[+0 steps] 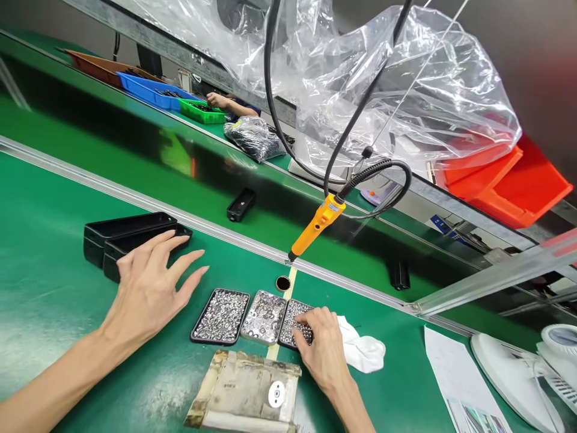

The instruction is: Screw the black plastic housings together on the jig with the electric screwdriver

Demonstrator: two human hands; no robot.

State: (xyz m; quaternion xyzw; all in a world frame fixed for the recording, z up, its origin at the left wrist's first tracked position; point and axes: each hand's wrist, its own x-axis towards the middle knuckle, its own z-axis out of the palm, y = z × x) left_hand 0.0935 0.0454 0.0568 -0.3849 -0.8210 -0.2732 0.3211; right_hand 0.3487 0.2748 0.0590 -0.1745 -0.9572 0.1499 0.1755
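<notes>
Here's the right hand [321,340], palm down, wrist bent, fingers curled into the right parts tray [288,331]; thumb and forefinger nearly meet over the bits, but I can't tell whether anything is pinched. The left hand [153,279] hangs loose at ten o'clock from it, fingers fanned toward one o'clock, gripping nothing, partly hiding a long black case [112,255]; contact there, I can't tell. A second black case [119,228] sits snug behind, open-topped, smooth-walled.

Now the trays: shallow, rounded corners. The right one, partly covered by fingers, brims with tiny shiny metal pieces; at ten o'clock come the metal middle tray [264,317] of glinting ring-shaped bits and the dark-rimmed left tray [220,316], heaped full.

At eight o'clock lies a stained, tape-edged pad [247,385] bearing a white disc [276,394]; at three, a crumpled white cloth [363,349]. Up at twelve, an orange electric screwdriver [318,225] dangles, its coiled cable crossing clear plastic sheeting [406,90]. At eleven, a co-worker's hand [217,100] reaches into a green bin [202,114].
</notes>
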